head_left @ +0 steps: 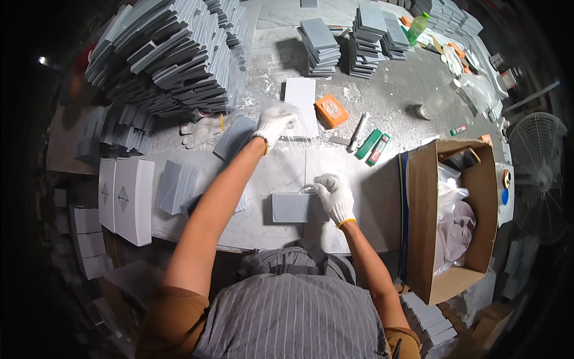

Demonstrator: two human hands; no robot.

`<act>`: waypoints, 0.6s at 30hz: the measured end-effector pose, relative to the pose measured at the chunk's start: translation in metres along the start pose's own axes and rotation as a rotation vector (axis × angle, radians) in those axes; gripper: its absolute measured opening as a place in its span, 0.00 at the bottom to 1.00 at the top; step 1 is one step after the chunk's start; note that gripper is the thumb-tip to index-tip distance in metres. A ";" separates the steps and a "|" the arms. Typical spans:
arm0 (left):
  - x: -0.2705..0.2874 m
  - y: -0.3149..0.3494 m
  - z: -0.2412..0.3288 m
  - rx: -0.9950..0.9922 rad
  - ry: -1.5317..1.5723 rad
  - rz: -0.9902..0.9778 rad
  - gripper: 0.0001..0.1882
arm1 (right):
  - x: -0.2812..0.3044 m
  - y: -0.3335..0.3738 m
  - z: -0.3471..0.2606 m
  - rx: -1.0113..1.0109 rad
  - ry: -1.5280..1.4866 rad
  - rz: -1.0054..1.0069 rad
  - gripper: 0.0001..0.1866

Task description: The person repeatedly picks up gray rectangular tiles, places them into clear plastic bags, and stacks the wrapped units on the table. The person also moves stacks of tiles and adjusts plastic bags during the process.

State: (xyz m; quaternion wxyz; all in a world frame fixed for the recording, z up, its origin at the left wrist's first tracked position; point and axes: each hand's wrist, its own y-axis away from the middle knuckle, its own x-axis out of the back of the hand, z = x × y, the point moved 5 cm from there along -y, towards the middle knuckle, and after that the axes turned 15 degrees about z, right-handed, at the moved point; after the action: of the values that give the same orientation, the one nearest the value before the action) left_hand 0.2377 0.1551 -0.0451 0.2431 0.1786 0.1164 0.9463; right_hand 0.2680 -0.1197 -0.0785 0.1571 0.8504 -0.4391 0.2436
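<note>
Slab looking uncovered so far; film being drawn out, wrapping apparently left to do. Left hand (277, 124) pinching clear film (315, 158), right hand (335, 200) seemingly pinching its near end. Grey slab (291, 208) lying on worktop (278, 167), just left of right hand.

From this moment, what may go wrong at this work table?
The thin clear plastic between the left hand and right hand might tear if pulled hard.
The gray block beside the right hand could get nudged.
The tall, uneven pile of gray tiles might slip if bumped.
</note>
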 end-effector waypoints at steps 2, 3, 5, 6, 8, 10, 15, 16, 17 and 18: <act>0.029 -0.008 -0.023 -0.118 0.033 0.251 0.23 | -0.005 -0.002 0.005 -0.075 0.011 0.051 0.12; 0.027 0.014 -0.013 0.001 -0.077 0.292 0.26 | 0.000 -0.001 0.009 -0.114 0.084 0.107 0.12; 0.053 0.017 -0.078 -0.093 -0.078 0.234 0.38 | -0.005 -0.001 0.005 -0.110 0.072 0.111 0.12; 0.048 0.058 -0.062 -0.083 -0.188 0.248 0.34 | -0.004 -0.002 0.010 -0.181 0.077 0.094 0.12; 0.056 0.101 -0.093 -0.062 -0.546 0.112 0.30 | -0.007 -0.003 0.011 -0.069 0.078 0.182 0.13; 0.056 0.155 -0.080 -0.143 -0.764 0.178 0.28 | -0.007 -0.004 0.008 -0.091 0.096 0.192 0.14; 0.055 0.162 -0.106 -0.133 -0.460 0.187 0.19 | -0.005 -0.010 0.004 -0.168 0.058 0.124 0.18; 0.056 0.164 -0.109 -0.075 -0.377 0.224 0.15 | -0.008 -0.008 0.008 -0.134 0.172 0.125 0.18; 0.055 0.161 -0.112 0.051 -0.358 0.208 0.10 | -0.007 -0.015 0.010 -0.075 0.248 0.093 0.16; 0.060 0.153 -0.143 0.083 -0.269 0.202 0.09 | -0.004 -0.016 0.003 -0.106 0.160 0.065 0.15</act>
State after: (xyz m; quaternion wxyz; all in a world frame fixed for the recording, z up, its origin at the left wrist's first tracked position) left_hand 0.0682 0.0347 -0.1115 0.1524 0.3242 0.1033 0.9279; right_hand 0.2801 -0.1093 -0.0840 0.2284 0.8040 -0.4649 0.2920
